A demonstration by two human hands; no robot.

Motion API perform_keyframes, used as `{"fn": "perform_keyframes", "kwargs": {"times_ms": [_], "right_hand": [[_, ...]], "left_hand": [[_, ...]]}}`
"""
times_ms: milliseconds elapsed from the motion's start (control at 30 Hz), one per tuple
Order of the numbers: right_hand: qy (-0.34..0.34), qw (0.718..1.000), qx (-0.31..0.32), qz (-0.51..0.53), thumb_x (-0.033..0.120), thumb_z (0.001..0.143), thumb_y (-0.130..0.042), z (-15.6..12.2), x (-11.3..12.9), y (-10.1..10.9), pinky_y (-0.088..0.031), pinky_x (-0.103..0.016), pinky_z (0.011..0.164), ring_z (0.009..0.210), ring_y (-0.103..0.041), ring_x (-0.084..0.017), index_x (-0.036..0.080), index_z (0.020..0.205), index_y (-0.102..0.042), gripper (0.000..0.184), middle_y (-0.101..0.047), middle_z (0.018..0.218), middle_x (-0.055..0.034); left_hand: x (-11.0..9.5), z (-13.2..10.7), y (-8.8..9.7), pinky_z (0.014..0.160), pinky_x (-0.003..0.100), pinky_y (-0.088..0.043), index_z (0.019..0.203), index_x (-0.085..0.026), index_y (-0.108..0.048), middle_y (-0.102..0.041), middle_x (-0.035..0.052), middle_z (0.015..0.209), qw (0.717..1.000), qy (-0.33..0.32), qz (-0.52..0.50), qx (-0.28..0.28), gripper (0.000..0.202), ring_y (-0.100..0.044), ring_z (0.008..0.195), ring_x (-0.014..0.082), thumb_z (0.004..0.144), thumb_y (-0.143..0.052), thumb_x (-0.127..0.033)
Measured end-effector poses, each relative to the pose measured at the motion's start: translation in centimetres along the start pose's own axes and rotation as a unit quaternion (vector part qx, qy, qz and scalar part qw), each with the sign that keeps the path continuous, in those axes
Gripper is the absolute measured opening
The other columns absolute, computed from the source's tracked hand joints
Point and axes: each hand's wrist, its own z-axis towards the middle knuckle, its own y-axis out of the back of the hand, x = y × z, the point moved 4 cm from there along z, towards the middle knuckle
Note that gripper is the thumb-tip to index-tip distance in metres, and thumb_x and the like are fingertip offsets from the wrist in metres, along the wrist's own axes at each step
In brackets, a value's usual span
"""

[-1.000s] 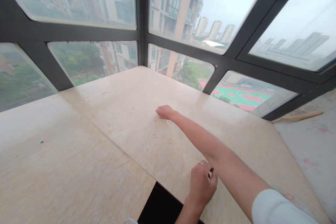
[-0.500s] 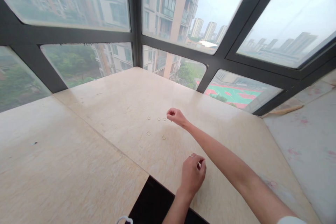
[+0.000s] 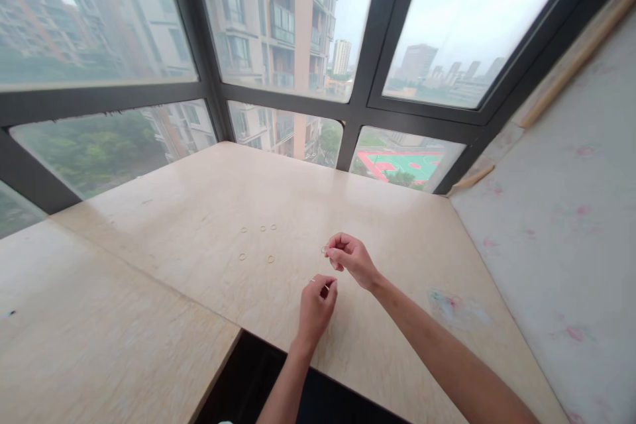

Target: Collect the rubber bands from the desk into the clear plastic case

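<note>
A small thin ring [image 3: 324, 250] is pinched between the thumb and fingers of my right hand [image 3: 352, 258], held above the pale marbled surface. Just below and to its left, my left hand [image 3: 317, 305] is closed with thumb and fingertips together; what it grips, if anything, is too small to make out. It wears a finger ring [image 3: 312, 281]. To the left of both hands, several thin rings lie flat and apart: a back row with one ring at its left end [image 3: 244, 230], and a front pair with a ring on its right [image 3: 271, 259].
The marbled surface [image 3: 163, 232] reaches to dark window frames [image 3: 278, 94]. A crumpled clear plastic bag [image 3: 457, 307] lies right of my right forearm. A patterned wall [image 3: 556, 238] closes the right side. A dark opening [image 3: 248, 358] sits at the near edge.
My right hand has drawn back from the row of rings toward my left hand, and a ring now shows in its fingertips. The view has turned to the right.
</note>
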Motion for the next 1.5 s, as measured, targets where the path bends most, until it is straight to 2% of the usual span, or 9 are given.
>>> {"fn": "perform_keyframes", "kwargs": {"times_ms": [200,367,533,633,733,1000,1100,1233,1500], "right_hand": [[0.019,0.995,-0.093,-0.018,0.031,0.070,-0.069,-5.4,1.7,5.0,-0.030,-0.019,0.043,0.047,-0.045,-0.007,0.017,0.074,-0.058,0.018,-0.061,0.065,0.0011],[0.025,0.979,-0.197,-0.048,0.033,0.070,-0.068,-10.1,2.2,10.1,-0.028,-0.019,0.042,0.046,-0.043,-0.007,0.018,0.074,-0.058,0.019,-0.056,0.059,0.0031],[0.029,0.944,-0.312,-0.107,0.037,0.071,-0.067,-14.8,2.4,15.1,-0.031,-0.019,0.042,0.045,-0.042,-0.008,0.018,0.077,-0.056,0.022,-0.051,0.057,0.0051],[0.026,0.913,-0.367,-0.177,0.040,0.071,-0.067,-17.2,2.4,17.5,-0.037,-0.021,0.045,0.051,-0.048,-0.010,0.017,0.078,-0.060,0.025,-0.057,0.065,0.0008],[0.019,0.892,-0.390,-0.227,0.039,0.071,-0.066,-18.8,2.2,19.2,-0.041,-0.022,0.051,0.060,-0.054,-0.013,0.016,0.078,-0.062,0.025,-0.061,0.070,-0.0025],[-0.021,0.886,-0.381,-0.265,0.039,0.074,-0.063,-20.3,0.2,20.8,-0.039,-0.023,0.053,0.060,-0.054,-0.014,0.016,0.078,-0.065,0.023,-0.063,0.070,-0.0025],[-0.036,0.884,-0.382,-0.267,0.037,0.072,-0.063,-20.5,-0.3,20.9,-0.035,-0.023,0.050,0.053,-0.047,-0.012,0.016,0.079,-0.065,0.022,-0.057,0.062,0.0017],[-0.032,0.864,-0.415,-0.284,0.038,0.073,-0.063,-21.0,0.0,21.0,-0.028,-0.022,0.045,0.045,-0.035,-0.010,0.016,0.083,-0.065,0.024,-0.042,0.051,0.0080],[-0.028,0.868,-0.418,-0.267,0.041,0.075,-0.063,-22.7,-0.4,20.1,-0.025,-0.022,0.042,0.044,-0.034,-0.010,0.017,0.082,-0.065,0.025,-0.042,0.052,0.0068]], "left_hand": [[0.1,0.1,0.0,0.066,0.030,-0.050,0.084,-0.016,-0.067,-0.069,0.0061,0.082,1.000,-0.011,0.017,0.000,0.022,-0.064,0.072,0.0178,0.087,-0.050,-0.031],[0.1,-0.2,0.1,0.068,0.031,-0.053,0.085,-0.017,-0.068,-0.070,0.0067,0.085,1.000,-0.013,0.028,-0.005,0.024,-0.065,0.075,0.0187,0.086,-0.052,-0.035],[-0.2,-0.4,0.2,0.069,0.032,-0.055,0.085,-0.017,-0.068,-0.071,0.0074,0.085,0.999,-0.014,0.043,-0.013,0.027,-0.066,0.076,0.0199,0.085,-0.053,-0.039],[-0.4,-0.4,0.2,0.070,0.032,-0.055,0.085,-0.017,-0.068,-0.071,0.0069,0.085,0.999,-0.020,0.050,0.001,0.027,-0.067,0.076,0.0201,0.084,-0.054,-0.040],[-0.5,-0.3,0.2,0.069,0.032,-0.055,0.085,-0.018,-0.069,-0.071,0.0069,0.086,0.998,-0.021,0.058,0.012,0.027,-0.067,0.077,0.0204,0.083,-0.054,-0.041],[-0.9,-0.3,0.3,0.070,0.033,-0.056,0.085,-0.018,-0.069,-0.072,0.0067,0.085,0.998,-0.012,0.067,0.007,0.029,-0.067,0.076,0.0209,0.082,-0.054,-0.044],[-1.1,-0.3,0.3,0.070,0.034,-0.056,0.086,-0.018,-0.069,-0.072,0.0070,0.086,0.998,-0.010,0.068,0.012,0.029,-0.067,0.078,0.0212,0.082,-0.055,-0.043],[-1.0,-0.4,0.3,0.072,0.035,-0.056,0.087,-0.018,-0.069,-0.072,0.0071,0.088,0.998,-0.004,0.065,0.016,0.029,-0.067,0.080,0.0213,0.083,-0.055,-0.043],[-0.8,-0.3,0.3,0.074,0.035,-0.056,0.088,-0.018,-0.069,-0.072,0.0068,0.089,0.998,0.002,0.062,0.017,0.029,-0.067,0.081,0.0215,0.083,-0.055,-0.043]]}}
